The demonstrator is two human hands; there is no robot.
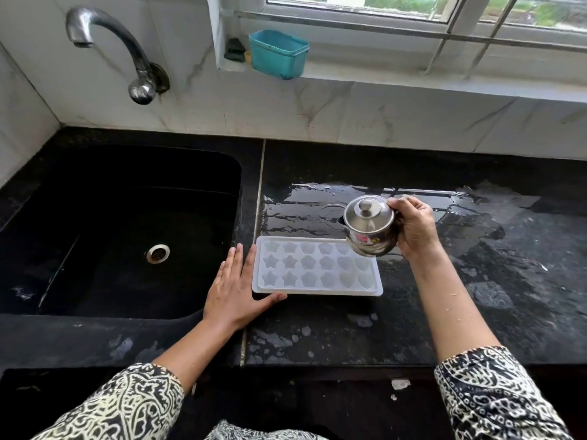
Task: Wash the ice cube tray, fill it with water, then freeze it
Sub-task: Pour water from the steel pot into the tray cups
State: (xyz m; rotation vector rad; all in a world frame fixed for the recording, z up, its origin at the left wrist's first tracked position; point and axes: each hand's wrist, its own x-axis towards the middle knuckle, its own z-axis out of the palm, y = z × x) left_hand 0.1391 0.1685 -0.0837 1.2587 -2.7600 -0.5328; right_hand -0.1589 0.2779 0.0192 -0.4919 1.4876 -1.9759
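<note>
1. The ice cube tray (pixel 317 266) lay flat on the black countertop (pixel 476 296), at its left end, just right of the sink (pixel 120 230). Its long side ran parallel to the countertop's front edge. Moulds faced up, stars on the left and rounder shapes on the right.
2. Your left hand (pixel 235 290) lay flat on the countertop with fingers straight and close, touching the tray's left short edge. The thumb spread along the near edge at the near-left corner. Likely a brace so the light tray wouldn't slide.
3. Your right hand (pixel 413 230) gripped a small steel lidded pot (pixel 370 227), fingers curled round its side. You held it in the air over the tray's far-right corner, probably ready to pour. It looked slightly tipped, but that's hard to confirm. No stream showed, and I can't tell if any cell held water.
4. The countertop was wet behind and right of the tray, so slipping was a real risk.
5. Judgement: washing looked done, filling was in hand, freezing was not yet done.
6. Rest: the tap (pixel 108 49) sat on the wall above the sink, with no water seen from it. A blue tub (pixel 279 54) stood on the window sill.
</note>
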